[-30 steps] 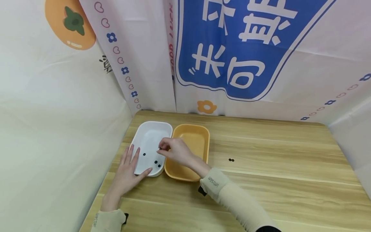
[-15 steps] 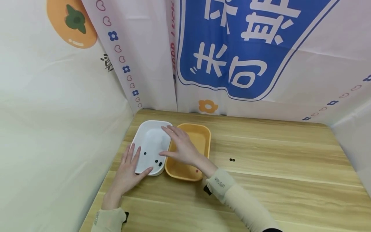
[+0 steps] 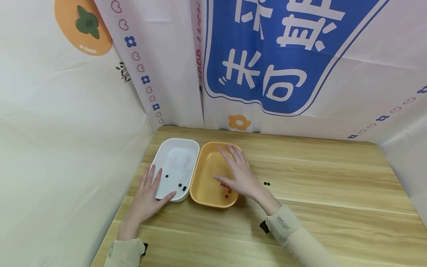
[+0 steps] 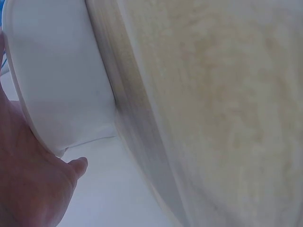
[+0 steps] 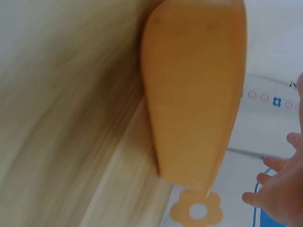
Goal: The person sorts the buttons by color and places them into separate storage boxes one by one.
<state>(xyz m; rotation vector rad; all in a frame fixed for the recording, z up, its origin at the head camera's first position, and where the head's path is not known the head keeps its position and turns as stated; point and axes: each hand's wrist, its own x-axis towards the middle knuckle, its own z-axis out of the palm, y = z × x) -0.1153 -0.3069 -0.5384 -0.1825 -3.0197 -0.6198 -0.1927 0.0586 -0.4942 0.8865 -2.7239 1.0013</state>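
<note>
In the head view my left hand point(image 3: 142, 202) lies with spread, straight fingers along the left and near rim of a white tray point(image 3: 176, 157). Several small round black pieces, like beads or buttons, such as this black piece point(image 3: 180, 185), lie in that tray. My right hand point(image 3: 245, 178) is above the right side of an orange tray point(image 3: 207, 168), fingers spread and holding nothing. Under and beside it, several small red pieces point(image 3: 227, 196) lie in the orange tray. The left wrist view shows the white tray's outer wall point(image 4: 57, 71); the right wrist view, the orange one's point(image 5: 194, 90).
Both trays stand side by side on a wood-grain table point(image 3: 320, 218). Two small black pieces point(image 3: 267, 184) lie on the table right of the orange tray. Printed white cloth point(image 3: 173, 92) hangs behind the table and at its sides.
My right hand pinched over the white tray, then opened and moved right to over the orange tray. Red pieces in the orange tray, hidden at first, now show. My left hand stays put.
</note>
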